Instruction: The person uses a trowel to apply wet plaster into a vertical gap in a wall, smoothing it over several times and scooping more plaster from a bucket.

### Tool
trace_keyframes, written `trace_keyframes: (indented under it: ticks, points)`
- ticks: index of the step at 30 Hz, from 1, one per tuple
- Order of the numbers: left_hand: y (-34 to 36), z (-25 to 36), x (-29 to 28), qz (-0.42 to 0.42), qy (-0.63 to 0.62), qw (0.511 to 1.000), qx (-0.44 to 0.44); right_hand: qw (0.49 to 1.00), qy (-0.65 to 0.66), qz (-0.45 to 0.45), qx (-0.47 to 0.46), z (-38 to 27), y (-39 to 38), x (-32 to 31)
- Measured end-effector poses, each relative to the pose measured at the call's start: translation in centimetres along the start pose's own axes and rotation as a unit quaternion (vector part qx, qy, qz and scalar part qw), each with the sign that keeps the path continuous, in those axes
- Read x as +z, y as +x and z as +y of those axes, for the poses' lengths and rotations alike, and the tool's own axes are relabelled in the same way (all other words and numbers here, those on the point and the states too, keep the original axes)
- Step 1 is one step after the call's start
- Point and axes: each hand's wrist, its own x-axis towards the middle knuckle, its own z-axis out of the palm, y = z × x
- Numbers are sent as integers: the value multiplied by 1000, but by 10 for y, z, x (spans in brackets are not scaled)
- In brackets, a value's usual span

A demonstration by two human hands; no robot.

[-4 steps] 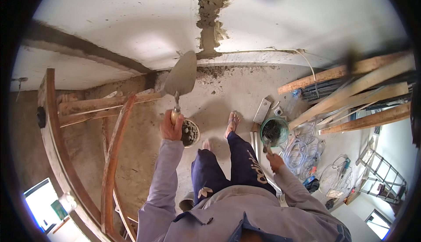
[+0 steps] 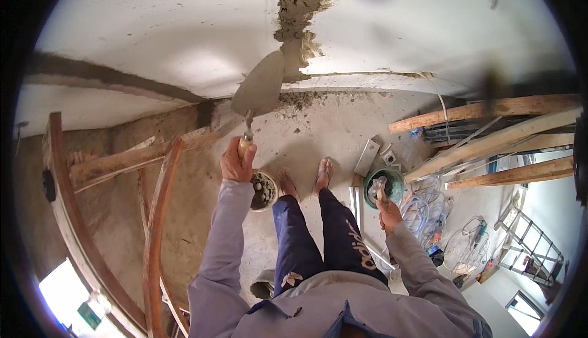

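Trowel [image 2: 260,87] in left hand [image 2: 237,161] touches grey mortar strip [image 2: 295,13].

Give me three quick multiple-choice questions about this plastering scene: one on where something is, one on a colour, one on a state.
1. Where is the blade of the trowel?
A. Raised at the wall, beside the mortar-filled groove
B. Lying on the floor
C. Inside the green tub

2. What colour are the person's sleeves?
A. Bright red
B. Pale lilac-grey
C. Black

3. What is the left hand doing?
A. Hanging open and empty
B. Resting flat on the wall
C. Closed round the trowel's handle

Answers: 1 A, the blade sits against the white wall next to the mortar-filled groove. 2 B, both sleeves are pale lilac-grey. 3 C, the left hand wraps the wooden handle below the blade.
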Motion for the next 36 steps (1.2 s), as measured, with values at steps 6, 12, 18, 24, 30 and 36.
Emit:
trace_keyframes:
  ticks: [6,12,18,24,30,36]
  points:
    - [75,-19,-1,6,125,982,142,999,13,30,27,18,-3,51]
    - [138,-13,-2,28,103,984,142,997,-13,-15,80,25,-7,94]
    - [150,-31,2,62,145,980,121,981,-194,-24,-17,11,12,115]
    - [140,-37,-6,52,134,977,156,987,-160,-15,9,-29,12,120]
    - [128,-46,-10,41,102,991,82,990,-135,-10,-50,-47,20,124]
    - [-54,-137,-2,-59,81,994,44,884,260,-53,-384,-191,-8,171]
